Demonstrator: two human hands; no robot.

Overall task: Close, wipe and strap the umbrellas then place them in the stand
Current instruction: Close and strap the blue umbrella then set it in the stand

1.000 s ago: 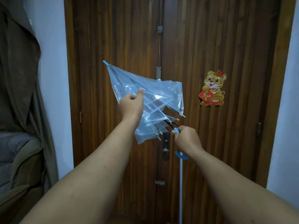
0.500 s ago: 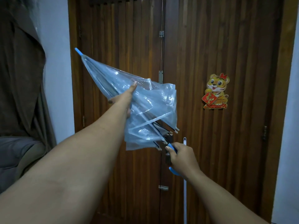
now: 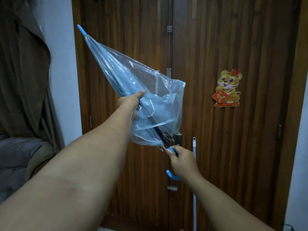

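Note:
I hold a clear plastic umbrella (image 3: 116, 70) with a blue tip, folded shut and slanting up to the left in front of the door. My left hand (image 3: 130, 104) grips the gathered canopy around its middle, thumb on top; the loose plastic bulges to the right of it. Lower down, my right hand (image 3: 180, 162) grips the blue curved handle (image 3: 172, 176) just below the rib ends. No strap or cloth shows.
A dark wooden double door (image 3: 216, 47) fills the view, with a tiger sticker (image 3: 228, 88) on its right leaf. A white pole (image 3: 194, 180) leans against the door. A brown curtain (image 3: 21, 72) and a grey cushion (image 3: 16, 157) lie at the left.
The canopy has been gathered tighter round the shaft. My left hand went from pressing the plastic with straight fingers to wrapping round it. The umbrella now points more steeply up-left.

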